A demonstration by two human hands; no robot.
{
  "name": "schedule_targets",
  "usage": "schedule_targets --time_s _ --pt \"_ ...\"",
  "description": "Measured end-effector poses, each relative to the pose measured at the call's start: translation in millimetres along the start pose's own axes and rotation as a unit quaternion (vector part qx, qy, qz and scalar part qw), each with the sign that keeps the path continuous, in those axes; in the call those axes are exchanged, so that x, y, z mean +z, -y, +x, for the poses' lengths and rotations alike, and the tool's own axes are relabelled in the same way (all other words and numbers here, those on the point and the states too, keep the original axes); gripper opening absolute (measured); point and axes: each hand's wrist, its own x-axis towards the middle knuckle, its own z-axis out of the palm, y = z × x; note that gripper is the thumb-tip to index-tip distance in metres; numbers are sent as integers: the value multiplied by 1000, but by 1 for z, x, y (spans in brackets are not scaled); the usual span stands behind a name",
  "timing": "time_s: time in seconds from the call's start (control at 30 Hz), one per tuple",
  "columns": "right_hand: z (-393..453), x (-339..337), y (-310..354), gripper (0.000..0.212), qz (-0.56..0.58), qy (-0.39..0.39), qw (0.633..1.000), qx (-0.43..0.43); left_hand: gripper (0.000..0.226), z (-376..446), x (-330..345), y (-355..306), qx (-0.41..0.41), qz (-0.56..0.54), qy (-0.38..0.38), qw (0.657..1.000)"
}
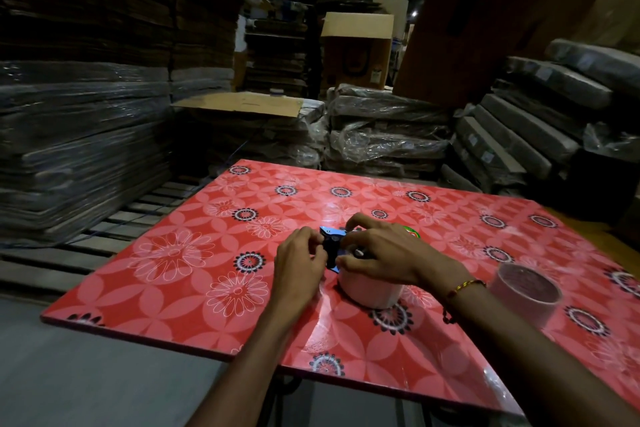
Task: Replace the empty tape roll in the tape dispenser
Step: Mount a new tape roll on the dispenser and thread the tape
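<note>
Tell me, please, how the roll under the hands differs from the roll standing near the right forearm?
The roll under the hands looks thick-walled and pale, and the right hand covers its top; the roll near the right forearm is a thin-walled ring with its hollow showing, apparently empty. The first sits against the tape dispenser; the second stands apart, untouched. Both stand on end on the red table.

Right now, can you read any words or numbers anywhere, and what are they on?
No text can be read.
Big cardboard box: a dark printed mark and a small label, too blurred to read.
Wrapped bundles: small white labels, too small to read.
Tape dispenser and the green and red thing behind the right hand: no lettering I can make out.
</note>
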Motion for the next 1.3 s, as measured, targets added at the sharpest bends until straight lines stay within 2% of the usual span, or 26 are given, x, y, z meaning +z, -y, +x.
schedule_targets --time_s 0.23,0.53,0.8,0.87,1.03,1.2,1.3 --pt "0 0 -1 38 -1 -1 1000 -8 1 1 2 2 27 11 -3 1000" --pt "-8 -3 -2 33 29 9 999 -42 9 3 4 1 41 49 10 998" --pt "-4 -1 0 44 -43 -14 999 -23 5 -3 7 -9 84 141 16 986" --pt "-2 -1 -1 42 -23 -16 1000 -12 6 -2 6 -6 70 119 21 990" --pt "0 2 -6 40 24 -2 1000 13 7 3 -2 6 -22 -16 34 999" --pt "1 5 -7 40 21 -3 1000 15 12 1 -2 9 -43 -38 53 997" --pt "0 6 -7 40 24 -4 1000 13 5 -1 1 8 -25 -5 47 999"
